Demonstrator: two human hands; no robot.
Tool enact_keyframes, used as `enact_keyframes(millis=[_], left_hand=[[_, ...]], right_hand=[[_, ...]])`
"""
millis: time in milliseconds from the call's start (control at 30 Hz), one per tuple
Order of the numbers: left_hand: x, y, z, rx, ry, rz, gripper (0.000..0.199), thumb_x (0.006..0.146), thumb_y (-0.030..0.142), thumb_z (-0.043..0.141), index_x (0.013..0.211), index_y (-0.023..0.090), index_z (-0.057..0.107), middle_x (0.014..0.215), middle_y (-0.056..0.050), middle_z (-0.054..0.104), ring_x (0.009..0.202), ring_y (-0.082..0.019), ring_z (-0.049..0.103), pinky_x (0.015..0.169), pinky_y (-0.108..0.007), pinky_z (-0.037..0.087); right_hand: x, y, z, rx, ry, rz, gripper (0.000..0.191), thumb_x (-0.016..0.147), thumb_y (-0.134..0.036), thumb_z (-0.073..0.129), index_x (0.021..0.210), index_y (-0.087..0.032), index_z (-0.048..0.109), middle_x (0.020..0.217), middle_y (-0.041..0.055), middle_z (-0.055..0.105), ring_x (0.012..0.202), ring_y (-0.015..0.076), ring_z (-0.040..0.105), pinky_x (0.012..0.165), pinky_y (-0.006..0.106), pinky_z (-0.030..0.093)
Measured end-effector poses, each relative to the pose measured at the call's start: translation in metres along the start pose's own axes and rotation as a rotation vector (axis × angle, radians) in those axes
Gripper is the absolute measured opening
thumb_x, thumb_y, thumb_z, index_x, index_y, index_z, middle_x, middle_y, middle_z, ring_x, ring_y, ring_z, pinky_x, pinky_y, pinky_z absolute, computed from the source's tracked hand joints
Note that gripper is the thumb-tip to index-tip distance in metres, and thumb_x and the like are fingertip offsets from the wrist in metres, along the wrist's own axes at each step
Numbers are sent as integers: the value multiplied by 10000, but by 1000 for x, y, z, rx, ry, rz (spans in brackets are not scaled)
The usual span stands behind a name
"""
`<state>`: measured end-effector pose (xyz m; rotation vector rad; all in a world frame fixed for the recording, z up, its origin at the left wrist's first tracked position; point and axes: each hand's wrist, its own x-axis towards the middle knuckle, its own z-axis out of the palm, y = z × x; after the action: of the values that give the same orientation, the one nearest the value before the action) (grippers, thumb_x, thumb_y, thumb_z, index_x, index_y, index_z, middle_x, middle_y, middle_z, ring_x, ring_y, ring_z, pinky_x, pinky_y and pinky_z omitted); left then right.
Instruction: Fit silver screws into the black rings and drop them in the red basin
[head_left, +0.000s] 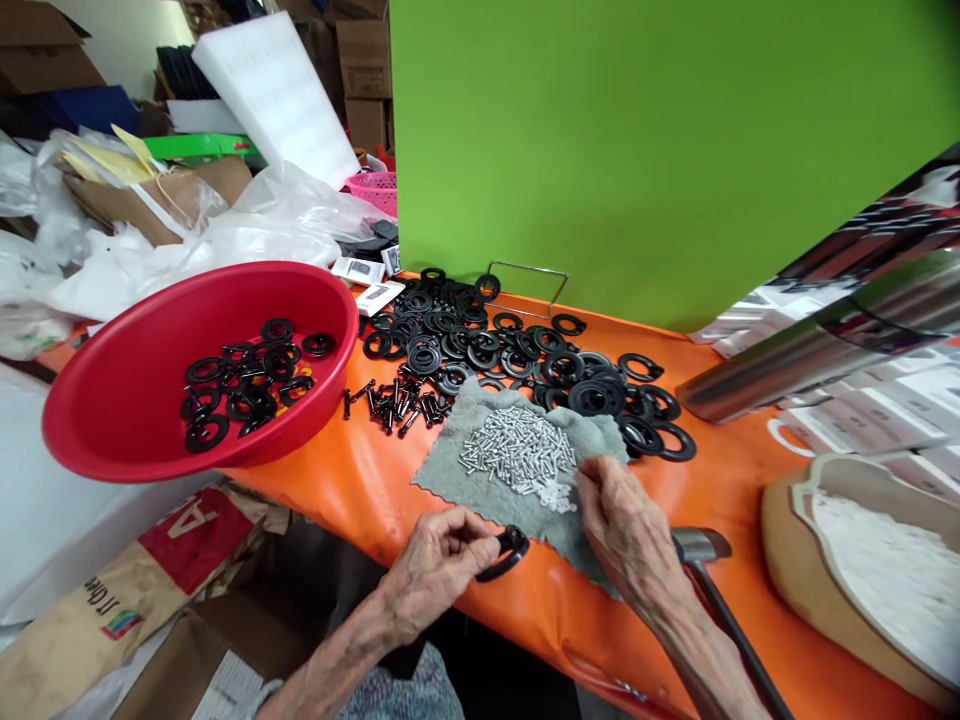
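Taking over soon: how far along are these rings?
Done: some black rings lie in the red bowl. In hand: the left hand holds one ring; the right hand rests by silver screws on a grey cloth. Left: a larger ring heap on the orange table.

Orange padded bench top (360,480) carrying a round red plastic basin (112,440) at left, a wide spread of flat black rings (480,345), a cluster of black metal bolts (394,405), a grey pinked-edge terry cloth (450,480), and a steel-headed hammer (701,547) toward the front edge.
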<state>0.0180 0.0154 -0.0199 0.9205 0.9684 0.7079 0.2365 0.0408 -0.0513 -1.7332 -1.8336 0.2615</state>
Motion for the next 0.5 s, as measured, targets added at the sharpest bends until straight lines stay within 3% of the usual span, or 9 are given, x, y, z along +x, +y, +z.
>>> enact_keyframes(millis=[200, 400, 500], left_hand=[[0, 3, 2, 28, 18, 30, 363, 751, 467, 667, 744, 118, 564, 703, 1, 528, 645, -97, 448, 638, -223, 361], [-3, 5, 3, 48, 7, 48, 393, 770, 502, 645, 759, 117, 568, 690, 6, 506, 644, -101, 435, 634, -233, 347], [-5, 4, 3, 64, 6, 29, 388, 775, 497, 640, 772, 116, 567, 699, 2, 509, 644, -103, 437, 631, -233, 346]], right_hand=[[-28, -20, -8, 134, -74, 7, 171, 919, -362, 418, 838, -236, 499, 709, 7, 585, 570, 148, 559, 537, 277, 458], [-48, -39, -9, 608, -110, 383, 263, 853, -484, 575, 868, -221, 580, 743, 11, 612, 673, 151, 598, 575, 239, 494], [-51, -54, -10, 749, -99, 433, 252, 825, -466, 628, 870, -219, 613, 744, 9, 625, 686, 147, 612, 613, 233, 513]])
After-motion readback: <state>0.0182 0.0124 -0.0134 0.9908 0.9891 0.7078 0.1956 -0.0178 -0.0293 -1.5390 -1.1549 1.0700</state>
